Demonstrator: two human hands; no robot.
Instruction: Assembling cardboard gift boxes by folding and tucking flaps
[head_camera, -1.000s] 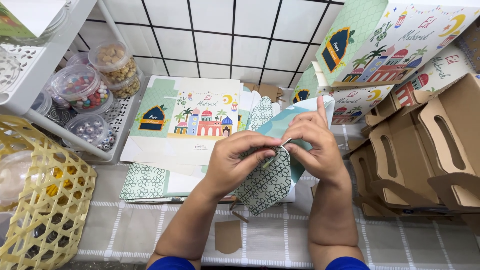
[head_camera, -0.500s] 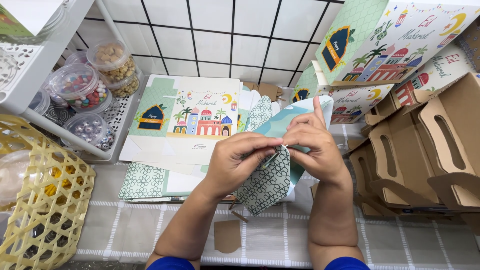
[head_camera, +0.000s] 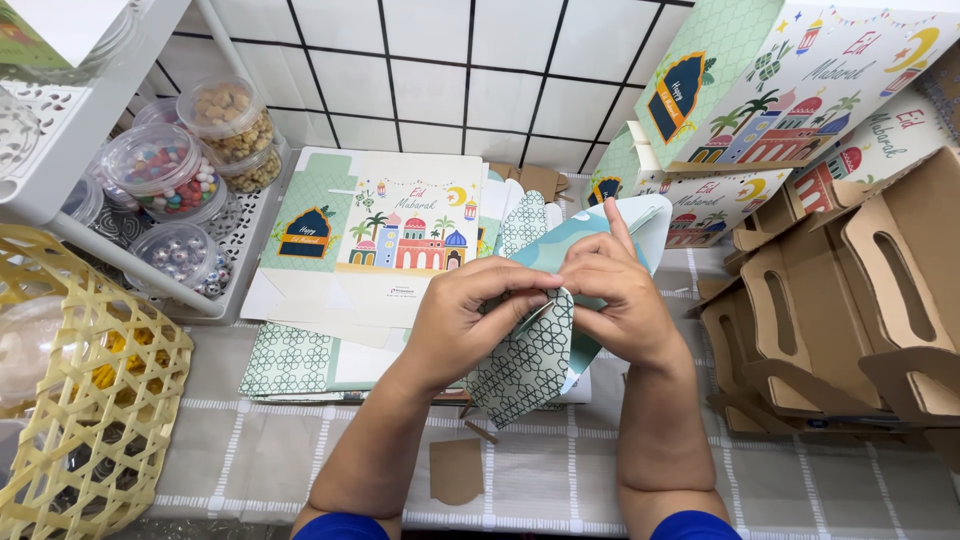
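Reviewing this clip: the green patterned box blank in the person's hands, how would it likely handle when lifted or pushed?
The patterned box blank is thin printed card, so probably light. It bends at creases between the left hand and right hand, so likely floppy along folds yet stiff across panels. Being flat, it should slide rather than roll.

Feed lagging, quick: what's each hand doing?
Left hand: closed, pinching the green patterned cardboard box flap.
Right hand: closed on the same flap, index finger raised.

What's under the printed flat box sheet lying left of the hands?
Under the printed sheet lie more flat sheets, one green-patterned edge showing, on the checked cloth. How many are stacked is hidden.
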